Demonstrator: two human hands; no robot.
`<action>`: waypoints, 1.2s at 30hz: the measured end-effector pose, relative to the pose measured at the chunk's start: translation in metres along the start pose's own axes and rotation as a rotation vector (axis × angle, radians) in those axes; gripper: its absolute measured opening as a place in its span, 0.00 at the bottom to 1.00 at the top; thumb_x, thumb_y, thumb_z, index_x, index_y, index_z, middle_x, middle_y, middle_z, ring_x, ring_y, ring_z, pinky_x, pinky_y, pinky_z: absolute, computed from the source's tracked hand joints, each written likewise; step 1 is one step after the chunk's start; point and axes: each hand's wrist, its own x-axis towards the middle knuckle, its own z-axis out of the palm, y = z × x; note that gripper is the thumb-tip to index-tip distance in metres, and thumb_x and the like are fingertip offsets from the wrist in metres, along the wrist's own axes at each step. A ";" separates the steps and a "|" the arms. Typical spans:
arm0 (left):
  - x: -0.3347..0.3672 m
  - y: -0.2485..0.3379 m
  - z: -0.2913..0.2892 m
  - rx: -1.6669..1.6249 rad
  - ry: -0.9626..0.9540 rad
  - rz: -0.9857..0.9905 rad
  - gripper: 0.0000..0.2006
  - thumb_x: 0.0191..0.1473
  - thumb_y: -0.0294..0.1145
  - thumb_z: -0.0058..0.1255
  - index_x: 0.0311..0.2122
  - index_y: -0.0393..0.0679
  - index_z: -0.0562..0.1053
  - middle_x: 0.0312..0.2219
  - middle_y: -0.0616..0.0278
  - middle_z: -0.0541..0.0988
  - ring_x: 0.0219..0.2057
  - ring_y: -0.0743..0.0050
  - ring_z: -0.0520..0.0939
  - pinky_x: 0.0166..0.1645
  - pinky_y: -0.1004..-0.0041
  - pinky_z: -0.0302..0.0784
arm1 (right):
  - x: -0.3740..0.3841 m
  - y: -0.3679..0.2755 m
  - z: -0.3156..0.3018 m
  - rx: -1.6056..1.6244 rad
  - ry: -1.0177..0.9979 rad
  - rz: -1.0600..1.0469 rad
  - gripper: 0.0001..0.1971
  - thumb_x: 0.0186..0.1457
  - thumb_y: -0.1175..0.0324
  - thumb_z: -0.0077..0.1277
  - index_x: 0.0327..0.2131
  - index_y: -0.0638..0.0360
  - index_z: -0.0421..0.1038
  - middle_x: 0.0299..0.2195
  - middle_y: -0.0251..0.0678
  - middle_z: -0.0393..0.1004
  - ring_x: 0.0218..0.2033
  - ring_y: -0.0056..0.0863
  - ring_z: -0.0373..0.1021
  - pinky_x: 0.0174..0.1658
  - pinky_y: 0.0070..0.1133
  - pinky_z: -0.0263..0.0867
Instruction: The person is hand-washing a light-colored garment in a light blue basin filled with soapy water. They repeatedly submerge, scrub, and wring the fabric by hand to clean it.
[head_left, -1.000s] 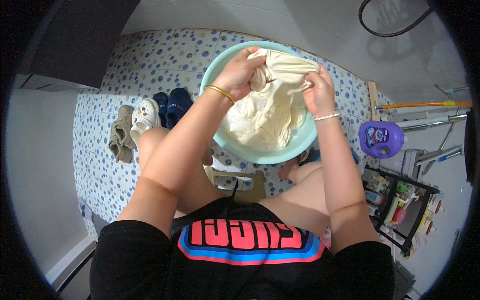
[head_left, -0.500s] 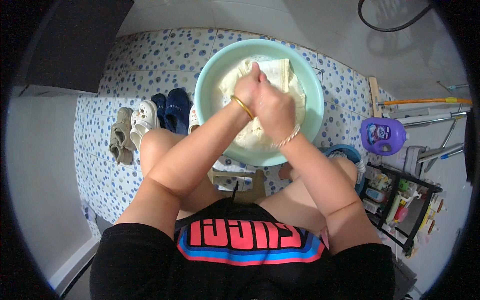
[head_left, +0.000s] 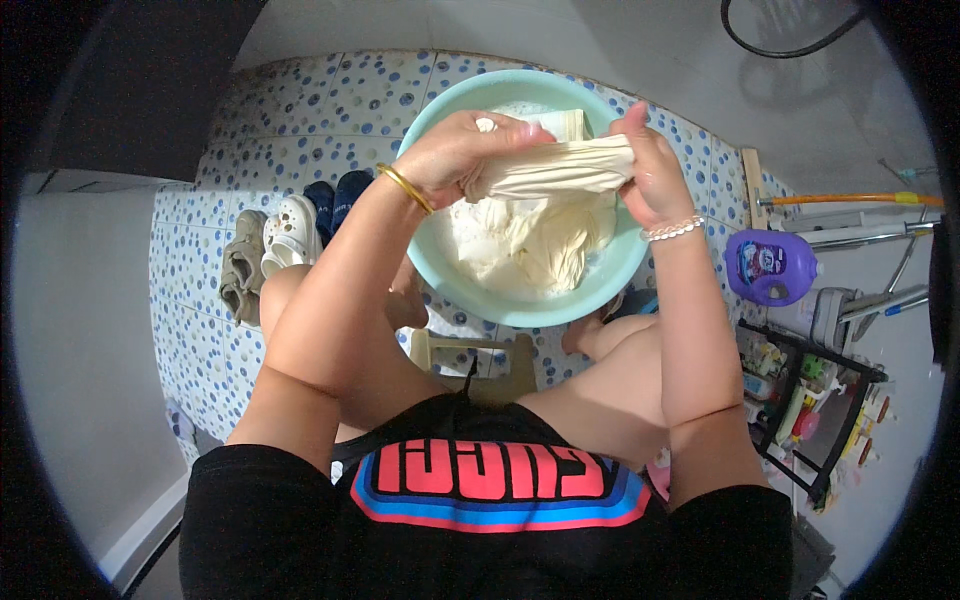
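the cream cloth (head_left: pixel 560 170) stretches between the two hands, its long axis and folds running across from the left fingers to the right ones. the left hand (head_left: pixel 455 155) grips one end, thumb along the upper edge; the right hand (head_left: pixel 655 182) is curled round the other, thumb pointing past that edge. neither hand is nearer. below the fingers, more cloth (head_left: pixel 545 245) lies in the pale green basin (head_left: pixel 520 312).
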 end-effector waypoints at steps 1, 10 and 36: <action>-0.002 0.001 -0.003 0.078 -0.002 -0.017 0.14 0.44 0.40 0.51 0.26 0.38 0.70 0.25 0.56 0.74 0.27 0.78 0.76 0.32 0.79 0.73 | 0.003 0.002 -0.013 0.100 -0.169 0.011 0.24 0.49 0.44 0.37 0.18 0.56 0.63 0.16 0.26 0.62 0.20 0.13 0.59 0.24 0.12 0.56; 0.004 -0.006 -0.033 -0.123 0.169 0.028 0.07 0.45 0.31 0.49 0.29 0.39 0.70 0.24 0.60 0.74 0.25 0.75 0.76 0.31 0.76 0.73 | 0.019 0.018 -0.048 -0.631 -0.536 0.164 0.15 0.40 0.57 0.54 0.20 0.61 0.67 0.18 0.28 0.67 0.20 0.13 0.61 0.24 0.13 0.59; 0.092 -0.118 -0.050 1.112 0.421 -0.238 0.21 0.45 0.38 0.47 0.42 0.34 0.65 0.33 0.48 0.73 0.34 0.58 0.75 0.40 0.68 0.69 | 0.061 0.162 -0.019 -1.446 -0.295 0.160 0.14 0.41 0.67 0.46 0.34 0.64 0.68 0.32 0.50 0.69 0.36 0.42 0.66 0.41 0.29 0.61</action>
